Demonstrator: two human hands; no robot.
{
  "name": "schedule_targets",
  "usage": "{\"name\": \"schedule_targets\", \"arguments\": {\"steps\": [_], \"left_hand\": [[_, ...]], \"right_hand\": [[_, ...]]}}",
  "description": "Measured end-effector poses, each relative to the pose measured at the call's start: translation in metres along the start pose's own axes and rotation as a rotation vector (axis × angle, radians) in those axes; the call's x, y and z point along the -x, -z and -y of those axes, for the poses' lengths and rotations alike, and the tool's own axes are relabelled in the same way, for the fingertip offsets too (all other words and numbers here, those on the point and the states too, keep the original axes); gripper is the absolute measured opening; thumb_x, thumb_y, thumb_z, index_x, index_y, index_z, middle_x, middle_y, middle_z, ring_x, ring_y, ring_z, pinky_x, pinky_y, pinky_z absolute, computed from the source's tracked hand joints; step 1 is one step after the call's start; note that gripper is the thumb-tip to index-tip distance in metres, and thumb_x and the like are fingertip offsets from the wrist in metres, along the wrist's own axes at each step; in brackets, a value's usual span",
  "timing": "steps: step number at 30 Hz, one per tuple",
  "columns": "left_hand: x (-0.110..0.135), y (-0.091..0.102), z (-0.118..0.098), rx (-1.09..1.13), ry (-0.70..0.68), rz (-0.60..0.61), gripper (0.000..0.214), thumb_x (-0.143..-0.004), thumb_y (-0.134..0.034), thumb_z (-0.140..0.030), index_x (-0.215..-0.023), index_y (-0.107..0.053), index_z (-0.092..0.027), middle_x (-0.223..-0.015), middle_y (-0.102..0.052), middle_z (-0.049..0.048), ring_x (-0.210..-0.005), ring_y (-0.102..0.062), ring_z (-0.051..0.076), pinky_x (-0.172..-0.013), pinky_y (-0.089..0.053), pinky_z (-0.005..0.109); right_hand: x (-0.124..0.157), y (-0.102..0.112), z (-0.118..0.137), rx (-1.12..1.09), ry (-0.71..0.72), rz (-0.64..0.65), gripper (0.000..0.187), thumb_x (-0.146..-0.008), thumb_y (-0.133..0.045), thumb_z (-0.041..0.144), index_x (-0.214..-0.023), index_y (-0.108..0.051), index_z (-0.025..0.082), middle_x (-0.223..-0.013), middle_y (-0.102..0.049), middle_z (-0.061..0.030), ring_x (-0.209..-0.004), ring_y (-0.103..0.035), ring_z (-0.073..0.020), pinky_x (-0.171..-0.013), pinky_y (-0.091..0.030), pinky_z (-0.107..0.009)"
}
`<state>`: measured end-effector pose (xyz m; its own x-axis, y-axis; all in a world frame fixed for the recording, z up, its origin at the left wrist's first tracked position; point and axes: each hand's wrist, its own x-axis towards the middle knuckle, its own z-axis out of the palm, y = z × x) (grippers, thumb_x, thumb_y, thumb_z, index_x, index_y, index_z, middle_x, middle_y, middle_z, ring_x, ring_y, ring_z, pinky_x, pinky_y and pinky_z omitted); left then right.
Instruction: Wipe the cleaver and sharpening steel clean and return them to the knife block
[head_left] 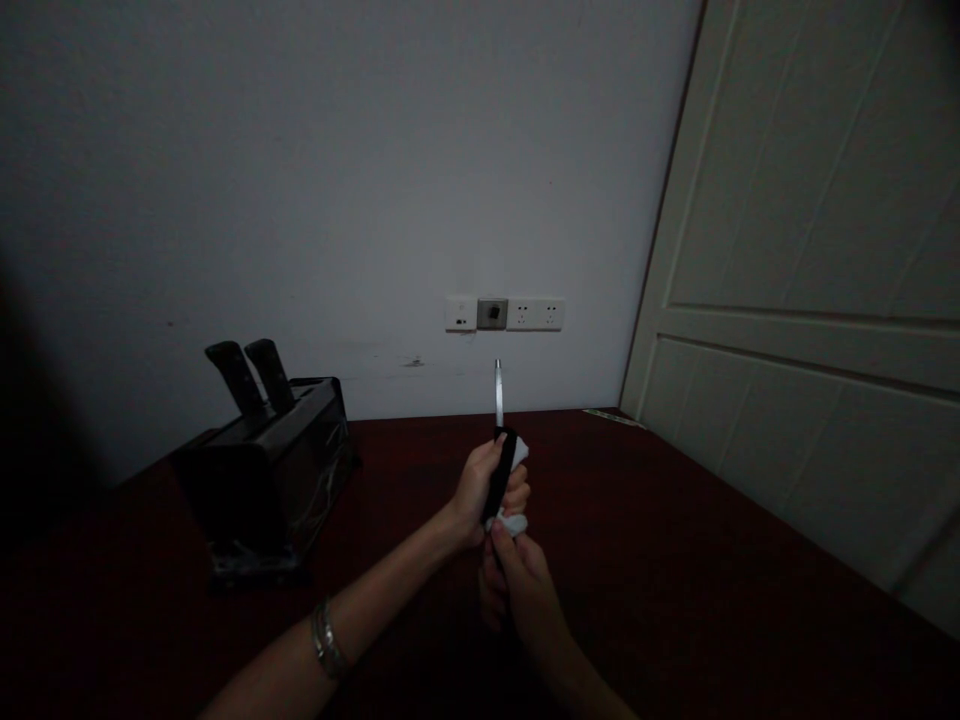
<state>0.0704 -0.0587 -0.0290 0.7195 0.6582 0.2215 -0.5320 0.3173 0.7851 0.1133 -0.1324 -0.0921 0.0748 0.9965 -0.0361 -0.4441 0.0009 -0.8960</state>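
My left hand (474, 490) is wrapped around the black handle (498, 480) of a knife, its thumb along the handle near the top. The narrow, shiny blade (499, 395) points up and away from me, seen nearly edge-on. A white cloth or tissue (513, 523) shows at the lower end of the handle, and more of it sticks out beside the left fingers. Just below, my right hand (525, 580) is closed, its thumb and fingers pinching the white cloth against the handle's end. Some of the right fingers are hidden in shadow.
On the dark red table (637, 540), a black knife block (262, 480) with two black-handled knives (251, 377) stands at the left. White wall sockets (535, 315) and a grey switch plate (492, 313) are behind. A pale panelled door (810, 350) borders the right side.
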Motion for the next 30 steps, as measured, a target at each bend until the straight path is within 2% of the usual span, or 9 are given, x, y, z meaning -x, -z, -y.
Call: {"name": "schedule_targets", "arguments": {"steps": [8, 15, 23, 30], "left_hand": [[-0.004, 0.002, -0.002, -0.035, -0.029, 0.024, 0.044, -0.073, -0.06, -0.052, -0.064, -0.031, -0.019, -0.043, -0.029, -0.0095, -0.03, -0.022, 0.003, -0.028, -0.021, 0.014], [-0.009, 0.003, -0.003, -0.053, -0.049, 0.0, 0.043, -0.074, -0.059, -0.053, -0.066, -0.032, -0.02, -0.042, -0.03, -0.0093, -0.029, -0.023, 0.004, -0.029, -0.021, 0.014], [-0.013, 0.003, -0.007, -0.054, -0.011, -0.028, 0.044, -0.074, -0.058, -0.053, -0.063, -0.031, -0.02, -0.042, -0.03, -0.0091, -0.03, -0.025, 0.004, -0.028, -0.021, 0.015], [-0.015, 0.008, -0.008, -0.054, -0.019, -0.055, 0.043, -0.074, -0.058, -0.052, -0.064, -0.033, -0.019, -0.043, -0.03, -0.0089, -0.03, -0.025, 0.004, -0.028, -0.022, 0.015]], "right_hand": [[-0.002, -0.002, -0.001, -0.003, 0.038, -0.041, 0.057, -0.055, -0.06, 0.072, -0.065, -0.038, 0.02, -0.039, -0.029, 0.0134, -0.03, -0.024, -0.0021, -0.025, -0.023, -0.015], [-0.003, -0.003, 0.0, -0.002, 0.028, -0.06, 0.057, -0.055, -0.06, 0.072, -0.066, -0.038, 0.02, -0.04, -0.027, 0.0137, -0.03, -0.023, -0.0017, -0.026, -0.022, -0.014], [-0.006, -0.003, 0.001, -0.014, 0.036, -0.053, 0.055, -0.058, -0.059, 0.07, -0.068, -0.038, 0.021, -0.04, -0.028, 0.014, -0.029, -0.022, -0.0016, -0.025, -0.021, -0.013], [-0.006, -0.003, 0.003, 0.006, 0.003, -0.068, 0.059, -0.053, -0.059, 0.074, -0.067, -0.037, 0.021, -0.038, -0.028, 0.0141, -0.029, -0.023, -0.0015, -0.026, -0.019, -0.013]]}}
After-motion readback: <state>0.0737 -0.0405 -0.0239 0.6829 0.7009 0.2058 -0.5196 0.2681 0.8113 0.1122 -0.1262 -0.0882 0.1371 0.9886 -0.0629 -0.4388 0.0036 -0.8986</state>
